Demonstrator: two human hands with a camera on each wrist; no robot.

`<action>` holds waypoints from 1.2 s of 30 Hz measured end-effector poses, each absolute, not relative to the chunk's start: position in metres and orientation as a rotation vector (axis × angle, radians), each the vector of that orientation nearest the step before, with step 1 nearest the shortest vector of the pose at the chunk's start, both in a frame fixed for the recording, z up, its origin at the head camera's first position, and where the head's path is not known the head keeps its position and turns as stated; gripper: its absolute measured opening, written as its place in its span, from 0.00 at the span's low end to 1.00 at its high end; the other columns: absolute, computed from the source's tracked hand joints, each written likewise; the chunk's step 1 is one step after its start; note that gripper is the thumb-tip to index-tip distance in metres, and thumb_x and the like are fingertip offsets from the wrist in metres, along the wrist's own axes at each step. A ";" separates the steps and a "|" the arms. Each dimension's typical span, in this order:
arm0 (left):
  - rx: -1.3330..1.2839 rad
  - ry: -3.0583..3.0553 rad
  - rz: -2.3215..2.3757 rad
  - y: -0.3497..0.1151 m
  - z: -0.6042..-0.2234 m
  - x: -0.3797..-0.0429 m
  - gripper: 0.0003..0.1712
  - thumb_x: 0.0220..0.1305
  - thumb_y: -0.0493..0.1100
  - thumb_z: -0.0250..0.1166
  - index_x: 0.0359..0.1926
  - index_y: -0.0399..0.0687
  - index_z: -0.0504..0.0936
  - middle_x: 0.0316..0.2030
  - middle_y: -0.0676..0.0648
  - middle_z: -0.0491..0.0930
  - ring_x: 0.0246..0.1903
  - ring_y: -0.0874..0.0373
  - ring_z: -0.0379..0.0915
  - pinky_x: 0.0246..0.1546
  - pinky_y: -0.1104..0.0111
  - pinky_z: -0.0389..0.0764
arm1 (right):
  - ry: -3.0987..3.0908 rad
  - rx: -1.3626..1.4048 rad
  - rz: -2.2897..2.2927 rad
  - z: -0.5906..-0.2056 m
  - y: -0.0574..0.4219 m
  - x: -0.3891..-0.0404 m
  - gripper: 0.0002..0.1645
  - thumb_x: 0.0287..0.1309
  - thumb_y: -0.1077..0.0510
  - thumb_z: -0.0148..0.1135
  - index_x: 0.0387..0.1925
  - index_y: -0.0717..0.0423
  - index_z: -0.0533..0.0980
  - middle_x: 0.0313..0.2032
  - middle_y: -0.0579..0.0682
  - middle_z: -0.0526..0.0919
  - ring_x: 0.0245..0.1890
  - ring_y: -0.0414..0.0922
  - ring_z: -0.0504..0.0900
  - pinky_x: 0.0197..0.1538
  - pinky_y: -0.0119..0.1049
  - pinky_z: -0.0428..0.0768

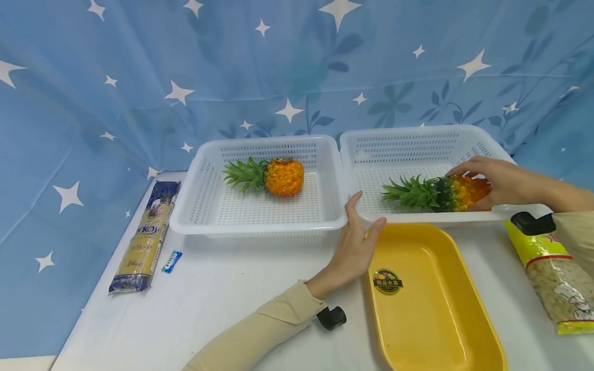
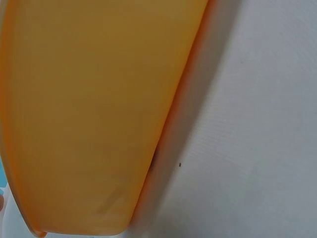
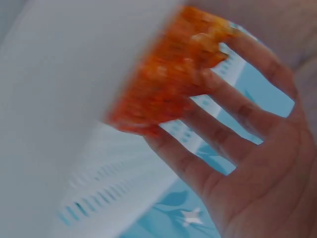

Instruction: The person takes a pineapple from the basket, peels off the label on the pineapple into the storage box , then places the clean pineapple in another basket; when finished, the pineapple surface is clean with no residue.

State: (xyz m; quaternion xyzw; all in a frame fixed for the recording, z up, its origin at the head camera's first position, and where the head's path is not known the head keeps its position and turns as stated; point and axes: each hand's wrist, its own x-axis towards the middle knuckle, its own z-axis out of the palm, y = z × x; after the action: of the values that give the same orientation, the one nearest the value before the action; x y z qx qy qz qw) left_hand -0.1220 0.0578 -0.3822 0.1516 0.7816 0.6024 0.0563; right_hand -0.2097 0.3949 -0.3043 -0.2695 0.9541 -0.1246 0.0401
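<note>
Inside the right white basket (image 1: 394,217), a toy pineapple (image 1: 464,191) lies with its green leaves pointing left. My right hand (image 1: 503,180) holds it by its orange end; in the right wrist view several fingers (image 3: 218,126) lie along its far side, and the basket wall hides part of the fruit. Between the two baskets, my left hand (image 1: 352,247) has its fingers extended, with fingertips at the rims and beside the yellow tray (image 1: 422,309). Another pineapple (image 1: 284,178) lies in the left white basket (image 1: 255,226).
At the left table edge lies a long blue-and-gold packet (image 1: 145,237), with a small blue-green wrapper (image 1: 171,262) beside it. A yellow-and-clear bag (image 1: 557,281) lies at the right. Behind the baskets hangs a blue star-patterned curtain (image 1: 260,67).
</note>
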 end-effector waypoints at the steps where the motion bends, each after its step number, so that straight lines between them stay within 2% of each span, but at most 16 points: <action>1: 0.461 2.373 1.834 0.058 -0.382 -0.122 0.41 0.83 0.60 0.49 0.83 0.60 0.38 0.67 0.25 0.71 0.74 0.45 0.61 0.75 0.49 0.63 | 2.911 -0.797 -0.380 -0.302 0.393 -0.210 0.49 0.34 0.64 0.90 0.63 0.61 0.78 0.53 0.58 0.78 0.41 0.41 0.76 0.38 0.31 0.83; 4: 0.457 2.374 1.837 0.057 -0.382 -0.122 0.42 0.82 0.60 0.50 0.83 0.61 0.39 0.66 0.28 0.73 0.73 0.47 0.63 0.74 0.49 0.63 | 2.882 -0.746 -0.352 -0.297 0.387 -0.209 0.48 0.37 0.63 0.89 0.64 0.64 0.77 0.54 0.60 0.77 0.41 0.43 0.75 0.38 0.31 0.83; 6: 0.458 2.375 1.835 0.057 -0.382 -0.122 0.41 0.82 0.60 0.50 0.83 0.61 0.39 0.48 0.35 0.83 0.61 0.48 0.75 0.71 0.51 0.67 | 2.865 -0.727 -0.326 -0.295 0.384 -0.209 0.48 0.39 0.63 0.88 0.65 0.65 0.76 0.55 0.60 0.76 0.41 0.44 0.74 0.38 0.32 0.83; 7: 0.458 2.378 1.830 0.057 -0.382 -0.122 0.42 0.82 0.60 0.50 0.83 0.61 0.39 0.37 0.40 0.82 0.52 0.50 0.78 0.68 0.52 0.70 | 2.856 -0.719 -0.320 -0.294 0.384 -0.209 0.48 0.39 0.63 0.88 0.65 0.65 0.76 0.55 0.60 0.76 0.40 0.44 0.74 0.38 0.33 0.83; 9: 0.457 2.381 1.819 0.057 -0.382 -0.122 0.42 0.82 0.61 0.50 0.83 0.61 0.38 0.22 0.48 0.70 0.38 0.52 0.75 0.63 0.54 0.73 | 2.847 -0.717 -0.297 -0.293 0.383 -0.208 0.49 0.40 0.63 0.88 0.65 0.65 0.75 0.55 0.60 0.76 0.40 0.45 0.73 0.38 0.35 0.82; 10: 0.460 2.382 1.817 0.057 -0.383 -0.122 0.42 0.82 0.61 0.50 0.83 0.61 0.38 0.20 0.50 0.66 0.38 0.52 0.74 0.62 0.55 0.73 | 2.847 -0.724 -0.285 -0.292 0.383 -0.207 0.49 0.40 0.62 0.88 0.65 0.65 0.75 0.55 0.60 0.76 0.40 0.45 0.74 0.38 0.36 0.82; 13: 0.468 2.387 1.816 0.058 -0.383 -0.121 0.42 0.82 0.61 0.50 0.83 0.60 0.39 0.25 0.44 0.75 0.51 0.49 0.78 0.67 0.53 0.71 | 2.865 -0.762 -0.258 -0.289 0.379 -0.204 0.47 0.40 0.61 0.88 0.65 0.62 0.76 0.57 0.60 0.75 0.45 0.50 0.77 0.41 0.43 0.83; 16: 0.466 2.390 1.822 0.058 -0.383 -0.121 0.42 0.82 0.61 0.49 0.83 0.58 0.39 0.40 0.34 0.82 0.69 0.45 0.68 0.73 0.51 0.65 | 2.903 -0.828 -0.211 -0.283 0.368 -0.199 0.41 0.45 0.62 0.86 0.62 0.60 0.78 0.58 0.61 0.76 0.51 0.56 0.78 0.47 0.54 0.83; 21: 0.470 2.388 1.834 0.058 -0.382 -0.121 0.42 0.83 0.60 0.49 0.83 0.54 0.39 0.63 0.27 0.76 0.74 0.43 0.62 0.75 0.48 0.63 | 2.999 -1.022 -0.102 -0.269 0.338 -0.182 0.33 0.49 0.63 0.83 0.58 0.57 0.81 0.57 0.61 0.78 0.49 0.59 0.80 0.48 0.61 0.83; 22: 0.470 2.389 1.835 0.058 -0.382 -0.121 0.42 0.83 0.60 0.49 0.84 0.54 0.39 0.62 0.27 0.76 0.73 0.43 0.63 0.74 0.48 0.63 | 3.024 -1.089 -0.086 -0.267 0.331 -0.179 0.33 0.47 0.63 0.84 0.57 0.57 0.82 0.57 0.61 0.79 0.47 0.58 0.81 0.47 0.60 0.83; 27: 0.458 2.389 1.835 0.057 -0.381 -0.121 0.41 0.82 0.60 0.49 0.83 0.60 0.39 0.36 0.33 0.81 0.64 0.48 0.72 0.73 0.50 0.66 | 3.084 -1.380 -0.054 -0.259 0.305 -0.161 0.36 0.39 0.63 0.87 0.54 0.55 0.82 0.55 0.59 0.80 0.44 0.57 0.82 0.42 0.61 0.83; 29: 0.455 2.372 1.840 0.057 -0.381 -0.120 0.41 0.83 0.60 0.49 0.83 0.61 0.38 0.27 0.36 0.77 0.53 0.47 0.77 0.68 0.51 0.71 | 3.075 -1.477 -0.060 -0.257 0.296 -0.156 0.33 0.45 0.60 0.86 0.54 0.54 0.81 0.56 0.58 0.80 0.46 0.58 0.82 0.42 0.61 0.83; 30: 0.451 2.363 1.845 0.056 -0.381 -0.120 0.40 0.83 0.59 0.49 0.83 0.62 0.39 0.26 0.38 0.75 0.47 0.46 0.78 0.64 0.52 0.73 | 3.069 -1.521 -0.065 -0.256 0.291 -0.153 0.27 0.55 0.55 0.81 0.55 0.54 0.81 0.56 0.58 0.80 0.46 0.57 0.82 0.42 0.61 0.82; 32: 0.430 2.349 1.842 0.055 -0.380 -0.117 0.39 0.83 0.58 0.48 0.83 0.62 0.39 0.30 0.38 0.78 0.52 0.46 0.79 0.64 0.52 0.74 | 3.061 -1.593 -0.083 -0.255 0.282 -0.146 0.22 0.71 0.43 0.66 0.56 0.53 0.80 0.56 0.57 0.79 0.46 0.57 0.82 0.41 0.60 0.82; 34: 0.398 2.293 1.829 0.051 -0.376 -0.113 0.39 0.83 0.58 0.47 0.84 0.64 0.39 0.39 0.37 0.79 0.54 0.45 0.78 0.63 0.51 0.74 | 3.055 -1.637 -0.103 -0.254 0.273 -0.140 0.31 0.79 0.34 0.44 0.57 0.52 0.80 0.57 0.57 0.79 0.48 0.58 0.81 0.43 0.61 0.81; 36: 0.356 2.246 1.799 0.043 -0.370 -0.107 0.39 0.83 0.58 0.48 0.83 0.65 0.39 0.60 0.37 0.75 0.67 0.46 0.71 0.67 0.50 0.73 | 3.058 -1.655 -0.122 -0.253 0.264 -0.133 0.42 0.78 0.30 0.27 0.57 0.52 0.79 0.57 0.56 0.79 0.50 0.58 0.81 0.45 0.62 0.81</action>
State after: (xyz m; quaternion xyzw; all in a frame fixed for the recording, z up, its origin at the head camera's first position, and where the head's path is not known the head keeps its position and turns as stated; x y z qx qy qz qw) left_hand -0.1072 0.0432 -0.3700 0.1220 0.7689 0.6159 0.1208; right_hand -0.1334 0.2641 -0.2534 -0.4690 0.8664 -0.0346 -0.1680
